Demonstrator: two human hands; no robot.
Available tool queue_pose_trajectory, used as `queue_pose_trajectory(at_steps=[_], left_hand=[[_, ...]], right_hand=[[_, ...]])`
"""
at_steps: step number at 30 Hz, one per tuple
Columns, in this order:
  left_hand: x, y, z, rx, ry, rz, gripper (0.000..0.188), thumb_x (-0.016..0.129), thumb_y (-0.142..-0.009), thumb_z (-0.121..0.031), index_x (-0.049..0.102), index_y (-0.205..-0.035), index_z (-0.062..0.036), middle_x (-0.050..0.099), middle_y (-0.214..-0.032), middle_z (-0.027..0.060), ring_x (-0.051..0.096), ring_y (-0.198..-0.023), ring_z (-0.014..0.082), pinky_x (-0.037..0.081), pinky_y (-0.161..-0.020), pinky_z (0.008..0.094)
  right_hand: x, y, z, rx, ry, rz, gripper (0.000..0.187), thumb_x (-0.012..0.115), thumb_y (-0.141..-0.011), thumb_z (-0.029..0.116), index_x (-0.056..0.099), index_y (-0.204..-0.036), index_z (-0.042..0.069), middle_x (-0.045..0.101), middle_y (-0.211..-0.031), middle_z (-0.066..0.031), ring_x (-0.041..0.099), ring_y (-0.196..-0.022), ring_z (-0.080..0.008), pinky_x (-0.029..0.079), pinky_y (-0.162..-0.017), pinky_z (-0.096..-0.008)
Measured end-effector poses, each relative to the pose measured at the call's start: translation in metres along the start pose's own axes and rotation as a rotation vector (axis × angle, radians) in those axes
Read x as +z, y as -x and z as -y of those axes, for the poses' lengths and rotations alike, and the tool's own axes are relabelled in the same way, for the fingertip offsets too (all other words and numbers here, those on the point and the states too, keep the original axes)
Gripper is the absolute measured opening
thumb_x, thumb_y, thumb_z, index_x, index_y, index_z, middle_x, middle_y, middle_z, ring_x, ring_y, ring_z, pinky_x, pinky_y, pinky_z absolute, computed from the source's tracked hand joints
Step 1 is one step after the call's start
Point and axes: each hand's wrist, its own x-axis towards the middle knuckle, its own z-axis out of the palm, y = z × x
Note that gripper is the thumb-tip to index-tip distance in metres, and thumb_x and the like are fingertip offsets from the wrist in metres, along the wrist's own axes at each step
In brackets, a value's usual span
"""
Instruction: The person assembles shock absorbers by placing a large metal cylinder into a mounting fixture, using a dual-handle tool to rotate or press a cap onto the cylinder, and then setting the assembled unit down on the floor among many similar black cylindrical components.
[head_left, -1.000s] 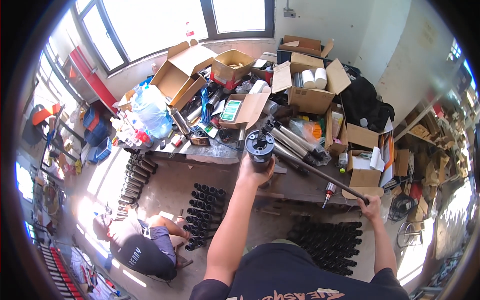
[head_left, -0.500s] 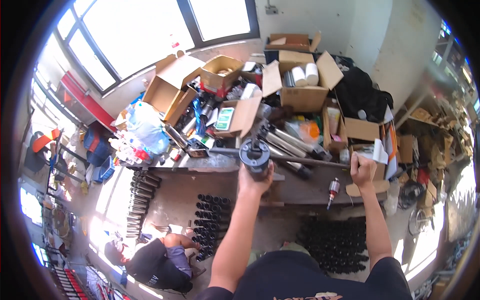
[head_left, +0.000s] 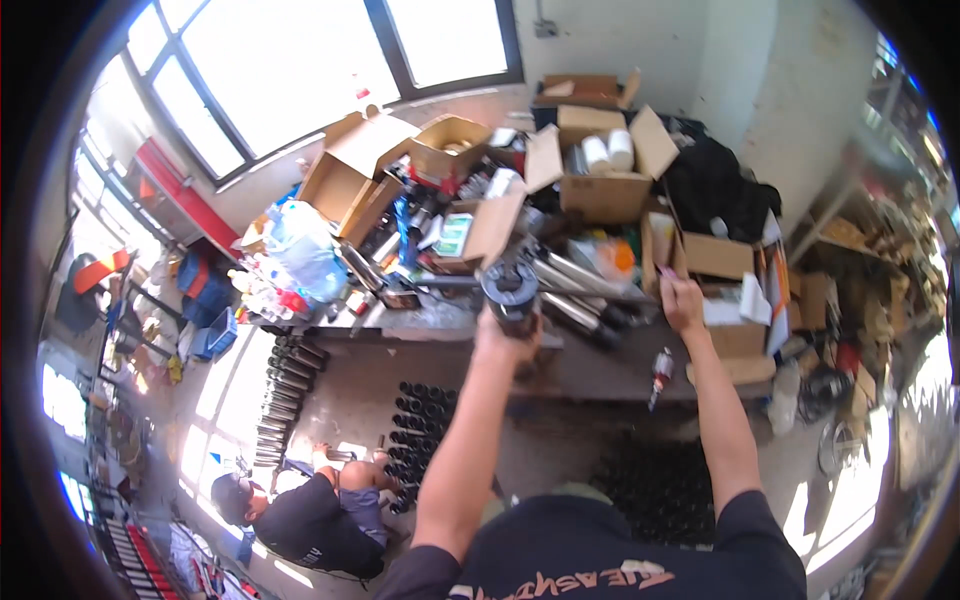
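Note:
My left hand [head_left: 508, 342] is wrapped round a dark cylindrical metal part [head_left: 511, 288], its round end facing up. A long dark metal bar [head_left: 610, 295] runs crosswise at this part, sticking out on both sides. At the bar's right end my right hand [head_left: 683, 304] is closed, apparently gripping it; the fingers are slightly blurred. Nearer me on the bench, below the right hand, lies a small silver and red tool with a thin tip [head_left: 660, 378].
Behind the hands, open cardboard boxes [head_left: 605, 198], metal tubes [head_left: 575, 282] and plastic bags [head_left: 305, 250] crowd the workbench [head_left: 600, 375]. Rows of black tubes [head_left: 415, 435] stand on the floor. A co-worker [head_left: 315, 525] sits low at the left.
My right hand has moved left and away from me, and the bar's right end has swung with it. My left hand stays on the cylindrical part. The co-worker's arm has shifted.

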Motion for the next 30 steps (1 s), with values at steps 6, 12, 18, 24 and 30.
queue_pose_trajectory(at_steps=[6, 12, 18, 24, 30], left_hand=[[-0.04, 0.046, 0.02, 0.083, 0.015, 0.206, 0.044, 0.065, -0.086, -0.038, 0.06, -0.107, -0.0004, 0.063, -0.101, 0.0165, 0.064, -0.094, 0.0321, 0.058, -0.08, 0.0408], [-0.105, 0.143, 0.067, 0.038, -0.143, 0.677, 0.065, 0.064, -0.079, -0.029, 0.043, -0.128, 0.0091, 0.056, -0.111, 0.018, 0.061, -0.09, 0.0288, 0.057, -0.081, 0.0396], [-0.081, 0.159, 0.063, 0.271, -0.342, 0.873, 0.062, 0.052, -0.093, -0.053, 0.048, -0.125, 0.0, 0.058, -0.106, 0.0138, 0.063, -0.079, 0.0239, 0.057, -0.067, 0.0378], [-0.067, 0.195, 0.044, 0.593, -0.655, 0.584, 0.051, 0.039, -0.105, -0.046, 0.044, -0.133, -0.0042, 0.06, -0.107, 0.0152, 0.066, -0.083, 0.0262, 0.059, -0.072, 0.0383], [-0.127, 0.149, 0.021, 0.176, -0.454, 0.688, 0.071, 0.04, -0.096, -0.069, 0.05, -0.123, -0.0037, 0.063, -0.096, 0.0132, 0.067, -0.078, 0.0252, 0.058, -0.07, 0.0404]], right_hand=[[-0.122, 0.113, -0.102, 0.059, 0.136, -0.115, 0.036, 0.053, -0.096, 0.018, 0.056, -0.065, -0.001, 0.054, -0.057, -0.0209, 0.056, -0.053, -0.0387, 0.039, -0.051, -0.0478], [-0.147, 0.402, 0.022, 1.106, -0.193, 0.289, 0.072, 0.034, -0.103, 0.06, 0.048, -0.053, 0.009, 0.044, -0.05, 0.0005, 0.045, -0.046, -0.0172, 0.034, -0.048, -0.0338], [-0.059, 0.433, 0.161, 1.657, -0.49, 0.288, 0.067, 0.045, -0.093, 0.073, 0.044, -0.061, 0.015, 0.037, -0.05, 0.0054, 0.033, -0.04, -0.0078, 0.024, -0.04, -0.0253], [0.004, 0.401, 0.156, 1.779, -0.549, 0.153, 0.06, 0.057, -0.093, 0.063, 0.041, -0.058, 0.017, 0.041, -0.051, 0.0043, 0.039, -0.04, -0.0101, 0.027, -0.037, -0.0276], [0.068, 0.374, 0.101, 1.715, -0.819, 0.186, 0.044, 0.059, -0.094, 0.057, 0.049, -0.079, 0.017, 0.04, -0.059, 0.0052, 0.037, -0.046, -0.0098, 0.029, -0.042, -0.027]])
